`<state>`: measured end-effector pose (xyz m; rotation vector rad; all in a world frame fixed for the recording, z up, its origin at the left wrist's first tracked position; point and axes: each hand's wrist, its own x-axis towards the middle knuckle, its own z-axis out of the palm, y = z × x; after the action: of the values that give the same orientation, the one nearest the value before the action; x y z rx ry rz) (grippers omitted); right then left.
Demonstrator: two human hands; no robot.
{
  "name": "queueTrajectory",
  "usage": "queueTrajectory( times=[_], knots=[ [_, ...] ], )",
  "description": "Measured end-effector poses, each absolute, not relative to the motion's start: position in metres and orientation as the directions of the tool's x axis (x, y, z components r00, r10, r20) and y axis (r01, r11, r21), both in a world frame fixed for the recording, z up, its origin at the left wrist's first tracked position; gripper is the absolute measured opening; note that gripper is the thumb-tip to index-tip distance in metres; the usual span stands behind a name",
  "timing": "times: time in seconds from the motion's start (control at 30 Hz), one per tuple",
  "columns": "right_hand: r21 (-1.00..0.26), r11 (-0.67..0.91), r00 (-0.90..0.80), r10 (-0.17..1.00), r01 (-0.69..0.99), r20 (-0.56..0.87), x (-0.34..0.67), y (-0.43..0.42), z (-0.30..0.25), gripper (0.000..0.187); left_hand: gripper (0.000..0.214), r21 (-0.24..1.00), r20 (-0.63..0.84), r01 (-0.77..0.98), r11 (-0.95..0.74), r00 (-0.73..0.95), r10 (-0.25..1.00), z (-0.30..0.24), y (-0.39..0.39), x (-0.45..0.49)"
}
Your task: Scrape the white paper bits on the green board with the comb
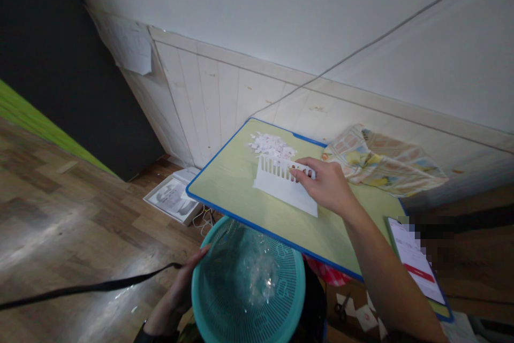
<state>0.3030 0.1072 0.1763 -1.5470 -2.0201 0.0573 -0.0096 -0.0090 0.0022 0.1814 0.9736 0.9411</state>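
Observation:
My right hand point(323, 180) pinches the slotted upper edge of a white sheet point(285, 188), thumb in front. The sheet has a row of upright slots along its top and leans over the yellow-green tabletop point(225, 177) with its blue rim. Just behind it lies a heap of small white paper scraps point(271, 145). Lower down, my left hand point(187, 273) grips the left rim of a teal plastic basket point(297, 300), which sits below the table's front edge. Crumpled clear plastic point(261, 279) lies inside the basket. My left fingertips are partly hidden by the rim.
A patterned cloth point(385, 161) covers the table's back right, against the white wall. A phone-like device point(417, 260) with a lit screen rests at the right edge. On the floor are a flat box point(172, 198) with cables beside it, and scissors point(342, 306) among paper pieces.

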Motion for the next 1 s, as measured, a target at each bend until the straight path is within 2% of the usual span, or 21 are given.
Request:
queueTrajectory(
  times=[0.23,0.47,0.6,0.77,0.9,1.0],
  knots=[
    [-0.402,0.274,-0.056,0.878,0.874,0.476,0.309,0.108,0.172,0.028,0.018,0.502,-0.62,-0.573,0.648,0.284,0.732,-0.003,-0.008,-0.009],
    [-0.411,0.281,-0.086,0.898,0.867,0.432,0.313,0.1,0.169,0.027,0.022,0.536,-0.633,-0.571,0.621,0.215,0.744,0.004,-0.007,-0.006],
    [-0.408,0.262,-0.07,0.9,0.874,0.43,0.334,0.087,0.171,0.027,0.024,0.513,-0.626,-0.574,0.638,0.258,0.736,0.003,-0.007,-0.007],
    [-0.383,0.159,0.023,0.902,0.91,0.431,0.391,0.073,0.164,0.031,0.017,0.501,-0.586,-0.589,0.634,0.309,0.75,-0.01,-0.01,-0.009],
    [-0.396,0.021,0.158,0.897,0.918,0.413,0.435,0.07,0.161,0.036,0.019,0.429,-0.617,-0.597,0.678,0.355,0.702,-0.015,-0.012,-0.007],
    [-0.464,-0.008,0.226,0.88,0.886,0.418,0.439,0.071,0.161,0.036,0.016,0.42,-0.645,-0.602,0.679,0.328,0.69,-0.013,-0.012,-0.005]
  ],
)
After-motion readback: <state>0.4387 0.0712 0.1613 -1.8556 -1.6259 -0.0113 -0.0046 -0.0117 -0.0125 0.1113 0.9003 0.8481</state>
